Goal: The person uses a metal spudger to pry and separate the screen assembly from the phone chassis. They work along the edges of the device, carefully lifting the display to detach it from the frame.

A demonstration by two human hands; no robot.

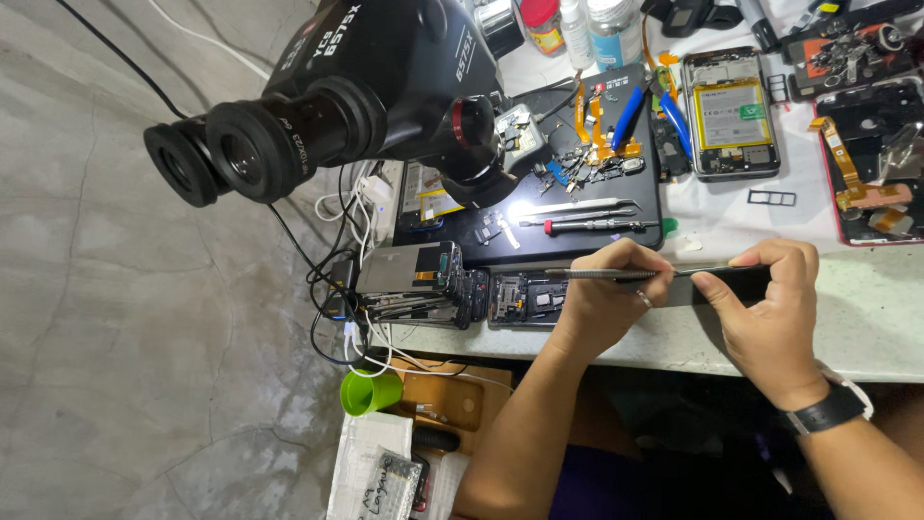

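Observation:
My left hand (606, 299), with a ring on one finger, is closed around a thin metal tool (582, 274) that lies level and points right. Its tip meets the edge of a dark, flat phone (746, 280), which my right hand (770, 308) pinches between thumb and fingers just above the bench edge. A black watch (828, 409) sits on my right wrist. An opened phone body (525, 299) lies on the bench directly left of my left hand.
A black stereo microscope (366, 96) hangs over the bench's left part. Behind the hands is a black mat (577, 207) with tweezers, a screwdriver and small parts. An opened phone with its battery showing (731, 116), bottles (577, 29), stacked phones (414, 274), cables and a green cup (371, 392) surround them.

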